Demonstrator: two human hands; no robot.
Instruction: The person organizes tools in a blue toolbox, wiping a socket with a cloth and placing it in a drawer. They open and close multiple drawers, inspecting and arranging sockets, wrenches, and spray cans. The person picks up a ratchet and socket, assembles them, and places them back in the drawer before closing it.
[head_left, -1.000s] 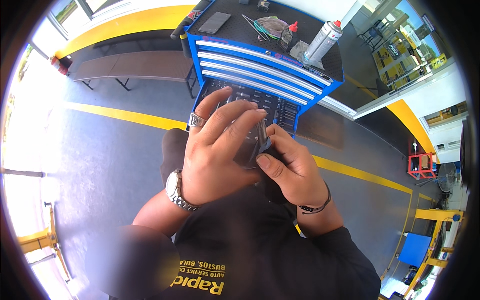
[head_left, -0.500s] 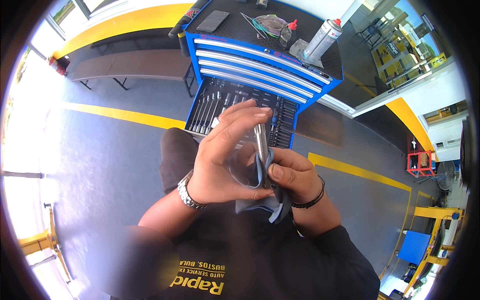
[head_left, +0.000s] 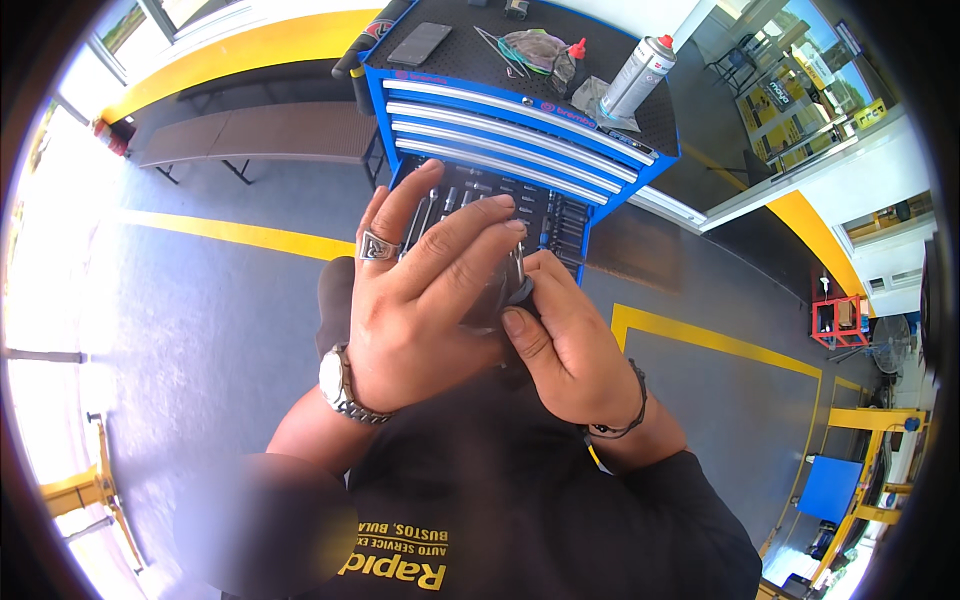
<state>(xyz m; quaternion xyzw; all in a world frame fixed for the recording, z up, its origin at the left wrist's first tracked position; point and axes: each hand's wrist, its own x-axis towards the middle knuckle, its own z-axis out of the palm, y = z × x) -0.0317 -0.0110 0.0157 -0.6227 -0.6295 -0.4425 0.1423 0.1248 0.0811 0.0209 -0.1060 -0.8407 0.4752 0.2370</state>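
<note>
In front of my chest, both hands meet around a slim chrome metal tool (head_left: pixel 520 262), whose exact kind is hidden. My left hand (head_left: pixel 415 285), wearing a ring and a metal-band watch, shows its back. Its index and middle fingers curve over the tool's upper end, the other fingers are raised, and the thumb is hidden. My right hand (head_left: pixel 568 350), with a dark bracelet, pinches a blue-grey cloth (head_left: pixel 520 292) against the tool between thumb and fingers. Only a small bit of the cloth shows.
Beyond my hands stands a blue tool cabinet (head_left: pixel 640 185), its lower drawer (head_left: pixel 572 215) pulled out with sockets and extensions inside. On its top are a phone (head_left: pixel 421 44), a spray can (head_left: pixel 637 78), a red-capped bottle (head_left: pixel 572 62) and gloves (head_left: pixel 535 47). A brown bench (head_left: pixel 260 135) is at left.
My left hand has turned so its back shows, with its fingers spreading further apart. My right hand has shifted slightly left and up. The cloth and tool are now mostly covered.
</note>
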